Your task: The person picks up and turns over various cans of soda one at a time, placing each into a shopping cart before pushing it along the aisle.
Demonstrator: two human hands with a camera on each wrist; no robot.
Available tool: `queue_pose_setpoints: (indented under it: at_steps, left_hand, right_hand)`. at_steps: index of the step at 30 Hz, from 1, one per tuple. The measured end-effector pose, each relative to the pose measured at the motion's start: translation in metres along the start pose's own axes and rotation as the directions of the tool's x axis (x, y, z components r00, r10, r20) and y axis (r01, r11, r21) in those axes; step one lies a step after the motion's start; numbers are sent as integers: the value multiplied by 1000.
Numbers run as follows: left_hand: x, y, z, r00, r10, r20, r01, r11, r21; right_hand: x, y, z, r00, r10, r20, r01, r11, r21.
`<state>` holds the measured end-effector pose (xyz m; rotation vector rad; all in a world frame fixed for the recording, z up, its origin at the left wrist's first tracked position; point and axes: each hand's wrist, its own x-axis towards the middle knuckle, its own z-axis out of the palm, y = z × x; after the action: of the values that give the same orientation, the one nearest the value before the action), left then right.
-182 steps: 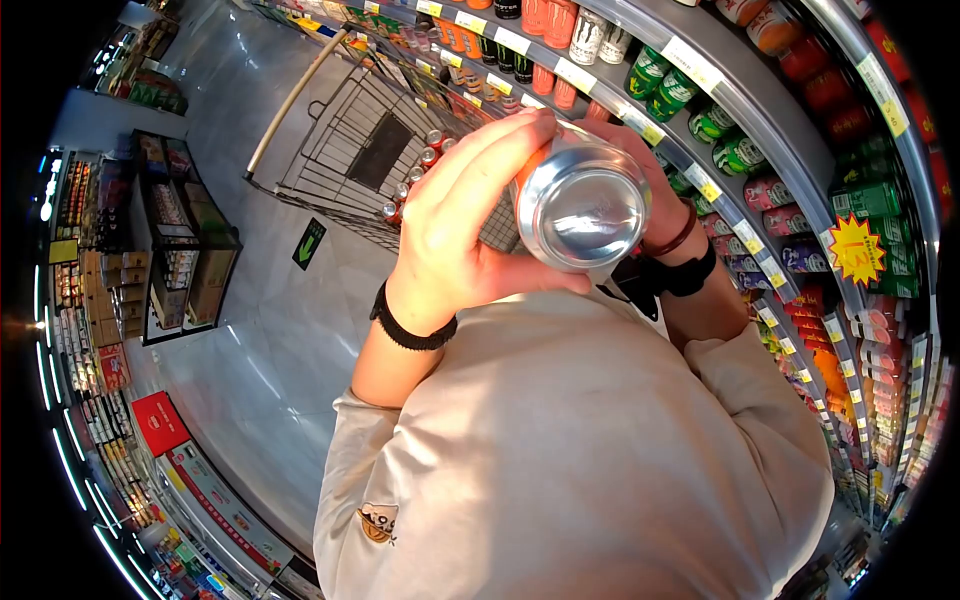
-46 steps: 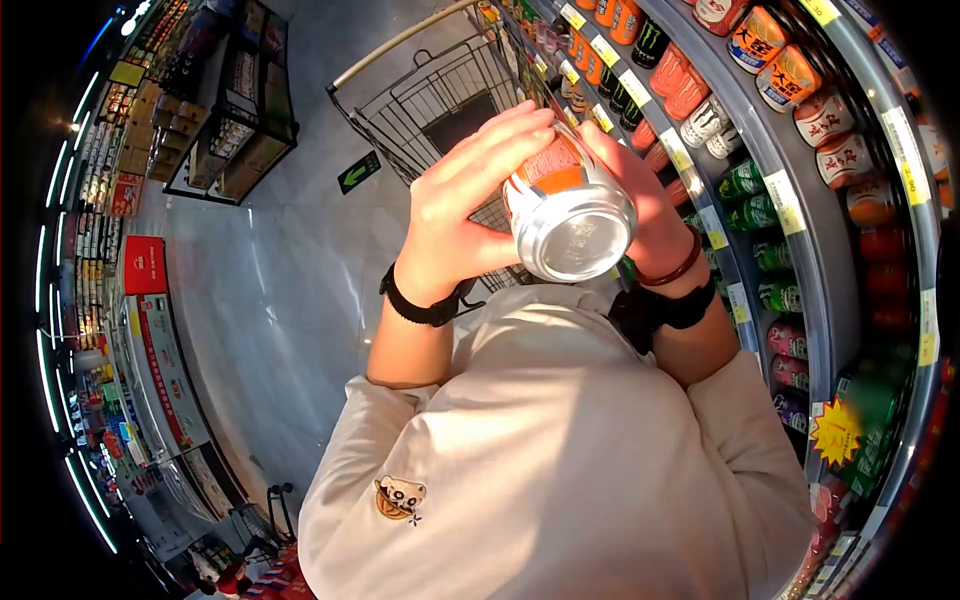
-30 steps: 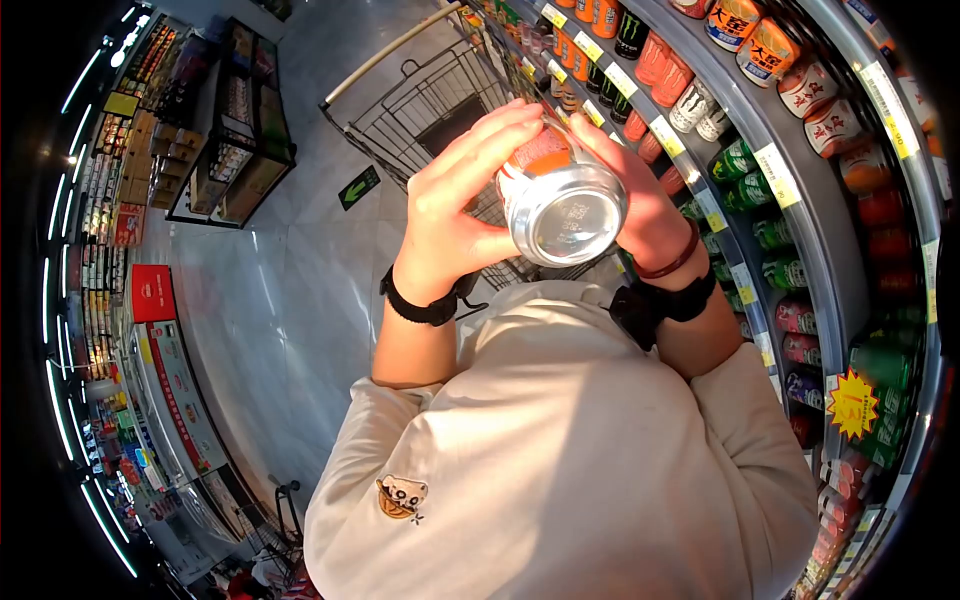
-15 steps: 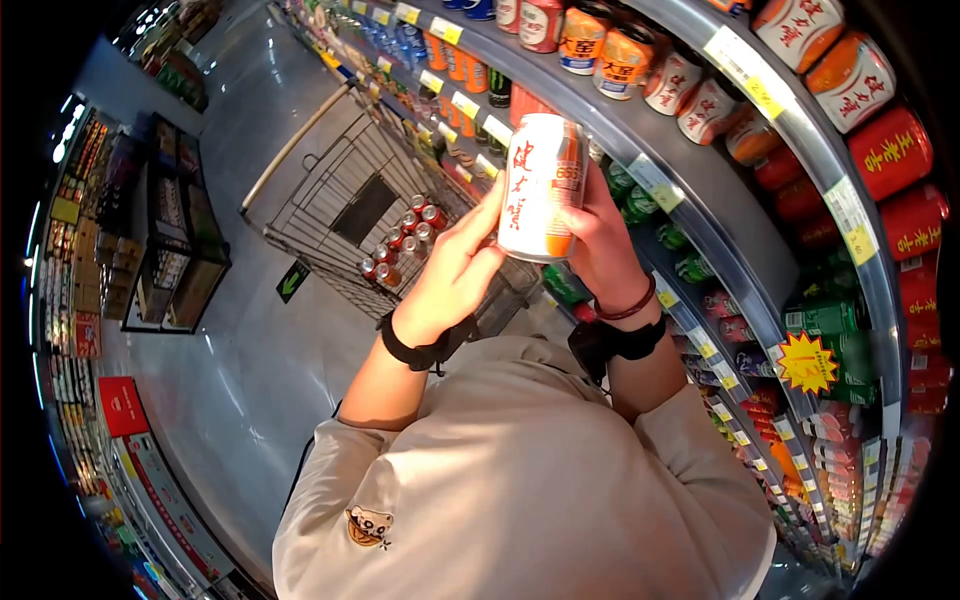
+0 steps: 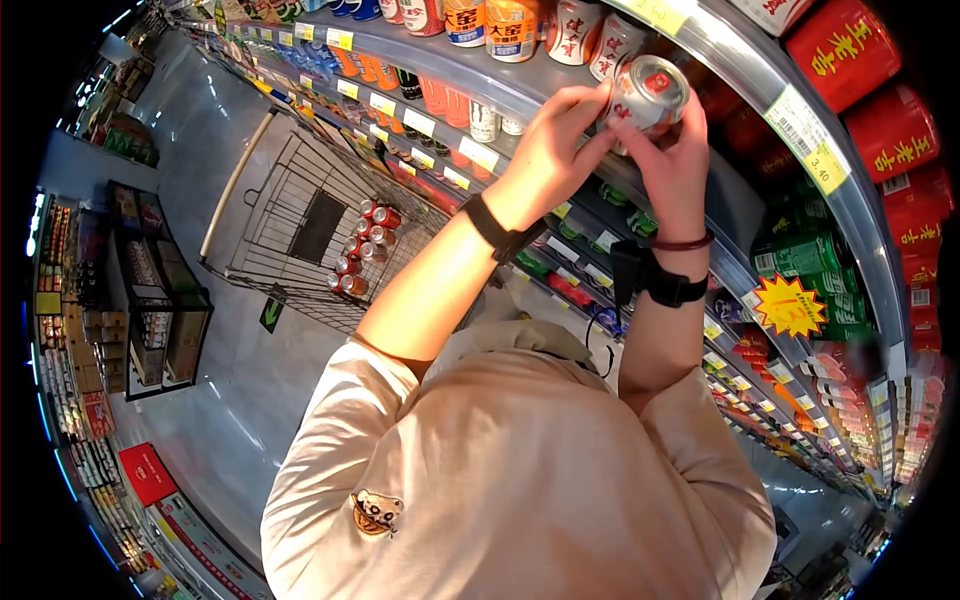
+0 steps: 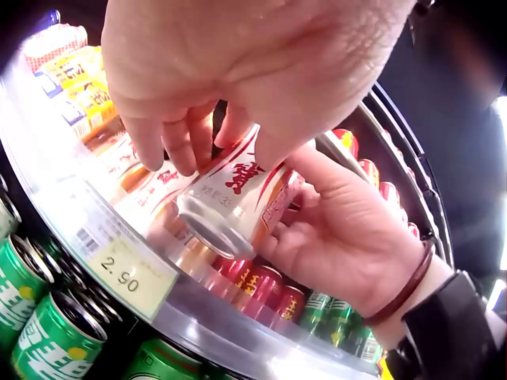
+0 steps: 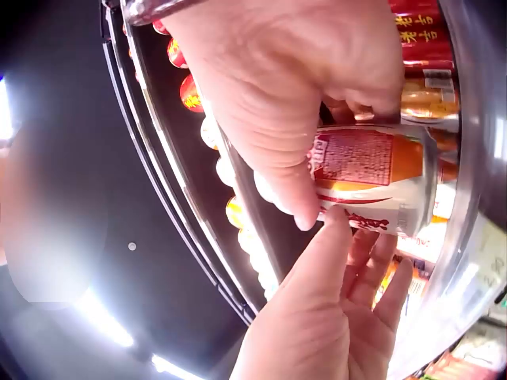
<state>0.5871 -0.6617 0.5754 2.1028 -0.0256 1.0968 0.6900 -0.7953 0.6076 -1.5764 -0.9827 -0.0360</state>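
A white and orange drink can [image 5: 648, 92] with red characters is held between both hands at the front edge of an upper shelf [image 5: 470, 75], tilted with its top toward me. My left hand [image 5: 560, 140] curls its fingers over the can's side [image 6: 238, 198]. My right hand [image 5: 672, 150] grips it from the other side, thumb along the label [image 7: 372, 178]. In the left wrist view the right hand [image 6: 348, 237] cups the can from below. In the right wrist view the left hand [image 7: 333, 317] touches it with a fingertip.
Rows of similar cans fill the shelf behind. Green cans [image 6: 47, 340] stand under a 2.90 price label [image 6: 127, 273]. A wire shopping cart [image 5: 290, 200] holding several red cans [image 5: 360, 250] stands on the left. A yellow star tag [image 5: 790, 305] hangs lower right.
Earlier I held the can near my chest with its bottom toward me, then upright. Both hands have now raised it up and right to the shelf edge.
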Motion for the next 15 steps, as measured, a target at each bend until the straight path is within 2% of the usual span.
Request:
queue_pose_setpoints:
  at_steps: [1, 3, 4, 5, 7, 9, 10, 11, 12, 13, 15]
  left_hand:
    - [1, -5, 11, 998, 39, -43, -41, 998, -44]
    - [6, 0, 19, 998, 15, -60, -19, 998, -67]
    - [6, 1, 22, 999, 7, -36, -9, 999, -54]
    - [6, 2, 25, 1000, -2, -11, 1, 999, -42]
    - [3, 3, 25, 999, -8, 41, 7, 1000, 21]
    - [0, 1, 25, 996, -13, 90, 5, 996, 90]
    - [0, 0, 28, 997, 12, 76, -21, 993, 115]
    - [-1, -2, 29, 997, 37, 62, -46, 989, 139]
    - [-2, -4, 30, 998, 36, 59, -44, 989, 141]
    - [-3, -6, 30, 997, 58, 47, -63, 988, 137]
    - [-7, -7, 29, 997, 78, 30, -81, 987, 135]
  right_hand:
    - [1, 2, -2, 1000, 3, 1, -3, 1000, -2]
    - [2, 5, -2, 992, 83, -91, -62, 975, 212]
    - [3, 16, -1, 986, 92, -139, -55, 966, 252]
    - [5, 23, -5, 986, 95, -136, -58, 966, 252]
    - [5, 35, -15, 982, 188, -32, -171, 941, 293]
    - [6, 41, -17, 983, 176, -53, -150, 932, 329]
    - [9, 47, -20, 984, 144, -103, -136, 988, 77]
    - [10, 42, -20, 985, 98, -144, -124, 975, -182]
    - [7, 34, -19, 978, 134, -158, -135, 991, 0]
    - [8, 31, -18, 980, 131, -153, -133, 991, 1]
    - [10, 28, -17, 955, 182, -232, -208, 974, -91]
